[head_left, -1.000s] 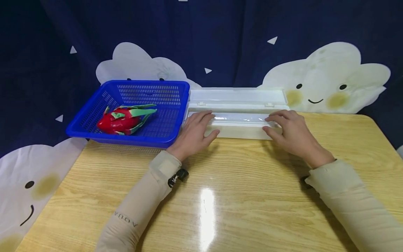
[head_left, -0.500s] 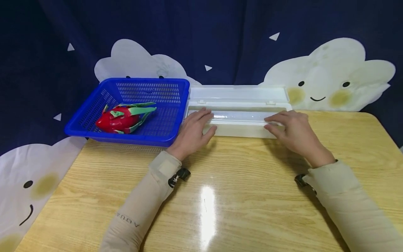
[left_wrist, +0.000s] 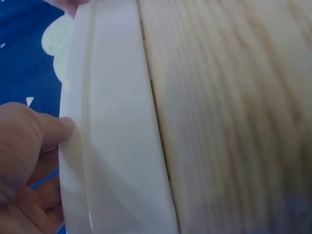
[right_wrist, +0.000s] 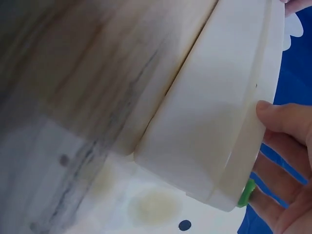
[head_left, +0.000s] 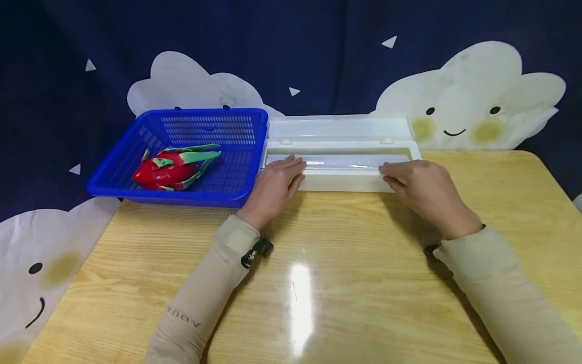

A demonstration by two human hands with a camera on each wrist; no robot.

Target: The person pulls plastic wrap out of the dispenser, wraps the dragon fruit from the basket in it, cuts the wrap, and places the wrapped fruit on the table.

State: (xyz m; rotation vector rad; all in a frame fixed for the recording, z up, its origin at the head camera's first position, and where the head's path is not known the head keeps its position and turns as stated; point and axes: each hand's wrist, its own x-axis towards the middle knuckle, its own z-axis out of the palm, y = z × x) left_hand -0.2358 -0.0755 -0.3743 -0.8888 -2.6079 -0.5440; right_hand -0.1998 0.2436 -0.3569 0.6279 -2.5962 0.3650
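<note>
**Both hands on the open white box**

We see a long white box (head_left: 340, 167) at the far edge of the table (head_left: 345, 283), its lid (head_left: 338, 129) thrown back against the dark cloth (head_left: 318, 45) behind. A roll of clear film (head_left: 343, 162) lies along the inside of the box.

The left hand (head_left: 273, 187) rests at the left end of the box, fingers fairly straight and reaching over the front rim onto the film. In the left wrist view the thumb (left_wrist: 53, 129) presses on the rim of the box (left_wrist: 117, 146), but we cannot tell from that view whether the other fingers pinch anything.

The right hand (head_left: 420, 189) sits at the right end, fingers slightly bent over the front rim. The right wrist view shows the thumb (right_wrist: 285, 117) against the box (right_wrist: 219, 122) edge and the other fingers spread loosely beyond it. Whether the film is pinched there we cannot tell.

Just left of the box, touching it, stands a blue basket (head_left: 136, 184) holding a dragon fruit (head_left: 170, 169). Pale cloud shapes (head_left: 477, 101) with faces are on the cloth.
</note>
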